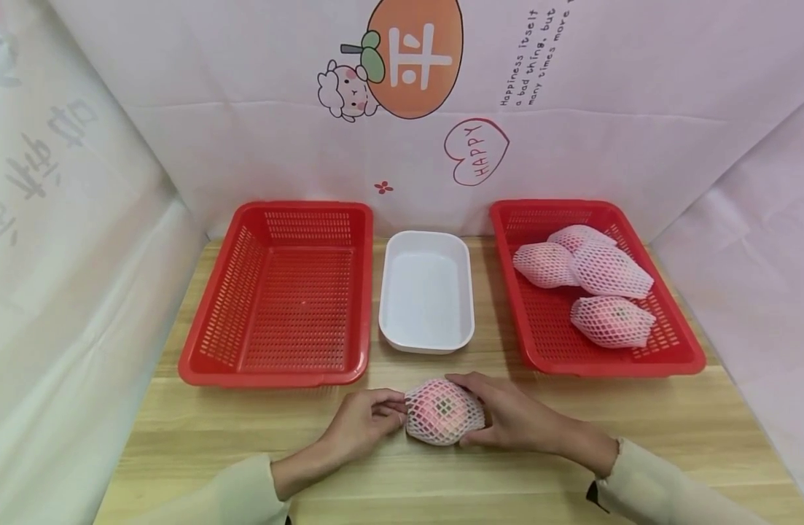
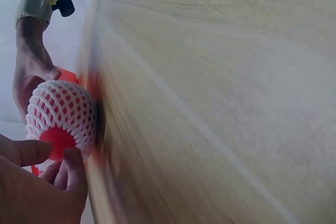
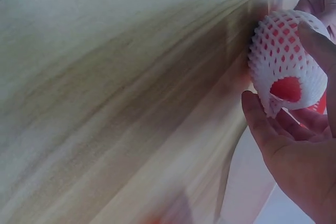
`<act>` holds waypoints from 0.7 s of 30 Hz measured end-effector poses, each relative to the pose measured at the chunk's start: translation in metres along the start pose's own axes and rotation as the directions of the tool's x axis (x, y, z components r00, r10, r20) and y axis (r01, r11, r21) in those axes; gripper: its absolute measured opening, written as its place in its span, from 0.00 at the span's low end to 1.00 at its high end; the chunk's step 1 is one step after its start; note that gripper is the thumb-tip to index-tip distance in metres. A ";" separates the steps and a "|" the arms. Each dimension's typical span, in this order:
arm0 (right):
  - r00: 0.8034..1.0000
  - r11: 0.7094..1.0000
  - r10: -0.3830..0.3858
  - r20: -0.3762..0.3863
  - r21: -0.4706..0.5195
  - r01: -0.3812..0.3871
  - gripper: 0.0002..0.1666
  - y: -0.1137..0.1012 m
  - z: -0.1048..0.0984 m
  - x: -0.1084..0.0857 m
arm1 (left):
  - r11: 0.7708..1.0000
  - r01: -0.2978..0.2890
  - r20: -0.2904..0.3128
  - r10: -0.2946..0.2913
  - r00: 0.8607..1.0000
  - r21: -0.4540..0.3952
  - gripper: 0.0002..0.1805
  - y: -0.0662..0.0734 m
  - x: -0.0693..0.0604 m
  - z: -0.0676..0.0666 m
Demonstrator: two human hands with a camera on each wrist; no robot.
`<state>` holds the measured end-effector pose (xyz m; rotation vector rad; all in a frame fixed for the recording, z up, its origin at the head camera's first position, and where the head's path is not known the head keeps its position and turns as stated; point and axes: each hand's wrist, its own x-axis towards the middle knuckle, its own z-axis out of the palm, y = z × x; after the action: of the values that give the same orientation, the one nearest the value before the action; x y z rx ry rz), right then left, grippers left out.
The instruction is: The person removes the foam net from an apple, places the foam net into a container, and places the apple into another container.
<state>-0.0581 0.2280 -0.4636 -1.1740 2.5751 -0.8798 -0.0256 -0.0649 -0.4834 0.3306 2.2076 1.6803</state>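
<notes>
A round red fruit in a white foam net [image 1: 444, 413] [image 2: 62, 109] [image 3: 278, 48] lies on the wooden table, between both hands. From its right side my right hand [image 1: 529, 421] [image 3: 307, 153] grips it, thumb at the near side and fingers at the far side. My left hand [image 1: 361, 429] [image 2: 44, 190] pinches the left edge of the net with thumb and fingertips. Bare red fruit shows through the net's open ends in both wrist views. The far side of the fruit is hidden.
A red basket [image 1: 360, 292] with nothing in it stands at the left, a bare white tray [image 1: 426, 299] in the middle. In the right red basket [image 1: 539, 328] lie several netted fruits [image 1: 613, 321]. White printed cloth [image 1: 257, 146] hangs behind and at the sides.
</notes>
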 end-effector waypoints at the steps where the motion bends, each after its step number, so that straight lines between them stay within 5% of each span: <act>1: 1.000 1.000 0.005 0.001 0.005 -0.005 0.54 0.000 0.001 0.000 | 1.000 0.000 -0.006 0.000 1.000 -0.015 0.16 0.000 0.000 0.001; 13: 0.999 0.998 0.036 -0.015 0.055 -0.035 0.53 0.004 0.008 -0.002 | 0.958 0.056 0.007 -0.056 0.998 -0.280 0.29 -0.002 0.001 0.010; 21: 0.998 0.998 0.009 -0.055 0.065 -0.005 0.52 0.005 0.009 -0.002 | 0.974 0.041 0.017 -0.038 0.999 -0.224 0.36 -0.003 0.005 0.018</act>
<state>-0.0561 0.2274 -0.4741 -1.1380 2.5708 -1.0010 -0.0230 -0.0474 -0.4916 0.2362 1.9756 1.8774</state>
